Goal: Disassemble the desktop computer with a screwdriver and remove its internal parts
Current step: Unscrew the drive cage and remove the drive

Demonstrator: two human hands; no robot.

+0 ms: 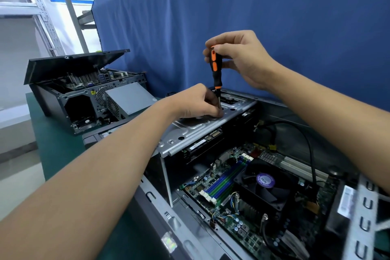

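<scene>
Desktop computer: lies flat on the right part of the desk, side panel off, internals exposed. Silver drive cage across its far-left end, with a drive slotted underneath. Motherboard in place, blue/green RAM slots empty. Black CPU fan with a purple hub label sits on it. Black cable arcs over the board. Screwdriver: black/orange handle, upright, tip down on the cage top. Right hand pinches the handle top, left hand pinches the shaft at the tip.
</scene>
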